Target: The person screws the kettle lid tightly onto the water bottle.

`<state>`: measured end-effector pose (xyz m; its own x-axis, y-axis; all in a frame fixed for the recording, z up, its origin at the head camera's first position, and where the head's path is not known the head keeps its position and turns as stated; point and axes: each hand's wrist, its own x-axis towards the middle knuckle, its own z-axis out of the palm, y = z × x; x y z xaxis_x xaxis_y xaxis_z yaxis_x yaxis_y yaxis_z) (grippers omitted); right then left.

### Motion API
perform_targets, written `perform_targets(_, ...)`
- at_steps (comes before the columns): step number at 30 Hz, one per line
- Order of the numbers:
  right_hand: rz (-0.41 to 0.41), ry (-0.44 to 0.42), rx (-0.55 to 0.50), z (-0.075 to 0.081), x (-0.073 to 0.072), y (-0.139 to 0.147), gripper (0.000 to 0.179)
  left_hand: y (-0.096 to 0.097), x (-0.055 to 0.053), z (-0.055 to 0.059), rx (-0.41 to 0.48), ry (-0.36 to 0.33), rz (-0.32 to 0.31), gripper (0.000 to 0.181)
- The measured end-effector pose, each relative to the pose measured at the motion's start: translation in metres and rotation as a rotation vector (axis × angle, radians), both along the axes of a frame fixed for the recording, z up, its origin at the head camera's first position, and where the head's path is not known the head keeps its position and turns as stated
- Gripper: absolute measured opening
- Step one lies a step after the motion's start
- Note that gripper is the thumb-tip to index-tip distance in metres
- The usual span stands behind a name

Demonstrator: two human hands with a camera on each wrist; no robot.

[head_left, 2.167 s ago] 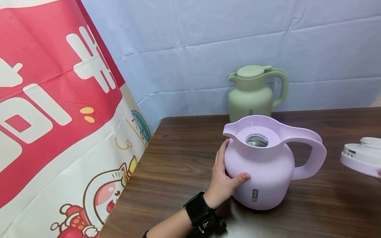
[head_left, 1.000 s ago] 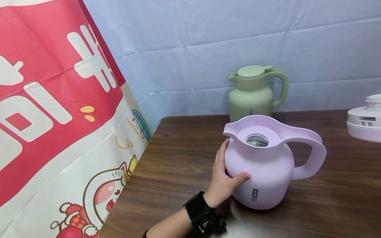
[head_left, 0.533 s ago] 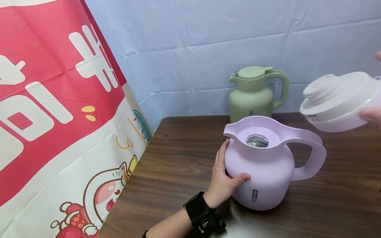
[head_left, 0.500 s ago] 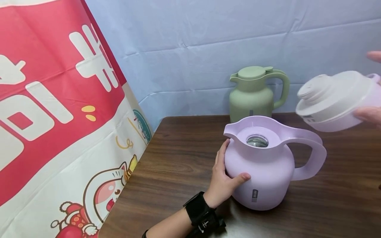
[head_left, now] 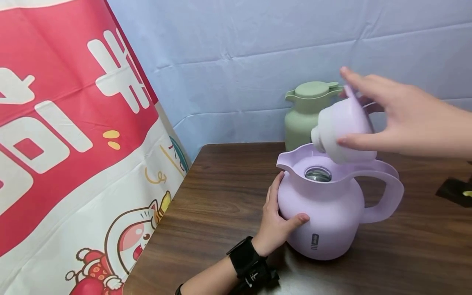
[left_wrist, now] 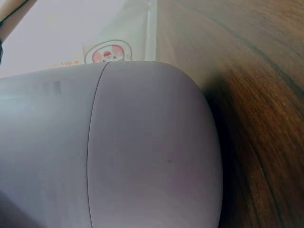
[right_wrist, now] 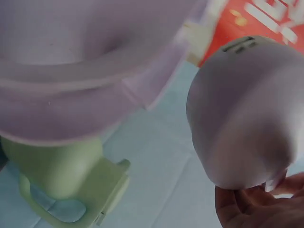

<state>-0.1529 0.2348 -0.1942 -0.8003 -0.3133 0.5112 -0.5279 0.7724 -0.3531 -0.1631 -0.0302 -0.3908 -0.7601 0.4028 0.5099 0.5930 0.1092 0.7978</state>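
A lilac vacuum jug (head_left: 324, 221) stands upright on the table with its top uncovered, its round glass mouth (head_left: 318, 174) showing inside the rim. My left hand (head_left: 274, 225) holds the jug's left side, thumb across the front; the left wrist view is filled by the jug's lower body (left_wrist: 152, 142). Tilted above the right part of the rim is a lilac and white lid (head_left: 354, 121), its white threaded end pointing left and down. My right hand (head_left: 413, 114) grips it between thumb and fingers. The right wrist view shows the lid (right_wrist: 242, 109) beside the jug's rim (right_wrist: 57, 80).
A green jug (head_left: 300, 123) with a closed lid stands behind the lilac one, partly covered by it and the right hand. The wooden table (head_left: 221, 192) extends to both sides. A blue cloth (head_left: 239, 73) hangs behind, and a red and white printed cloth (head_left: 66, 123) at the left.
My right hand has come in from the right edge with the lid, brought it left over the lilac jug and tilted it. My left hand and the jug have stayed put.
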Motion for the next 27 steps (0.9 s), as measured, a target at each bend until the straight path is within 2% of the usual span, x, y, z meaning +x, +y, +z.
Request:
perform_targets(2, 0.019, 0.000, 0.095, 0.004, 0.003, -0.015, 0.103, 0.000, -0.001, 0.000, -0.003, 0.005, 0.005, 0.100)
perform_targets(4, 0.070, -0.023, 0.131, 0.006, 0.006, -0.028, 0.094, -0.001, -0.001, 0.001, -0.005, 0.009, 0.008, 0.099)
perform_targets(10, 0.165, -0.081, 0.236, -0.002, 0.002, -0.052, 0.079, -0.002, 0.000, 0.000, -0.005, -0.010, -0.005, 0.098)
perform_targets(20, 0.162, -0.090, 0.410, -0.013, 0.001, -0.063, 0.069, 0.003, 0.003, 0.002, -0.014, -0.036, -0.033, 0.099)
perform_targets(24, 0.154, -0.068, 0.426, -0.017, 0.003, -0.064, 0.067, 0.004, 0.005, 0.002, -0.014, -0.037, -0.048, 0.099)
perform_targets(27, 0.169, -0.097, 0.409, -0.018, 0.005, -0.064, 0.068, 0.004, 0.006, 0.002, -0.010, -0.039, -0.050, 0.099)
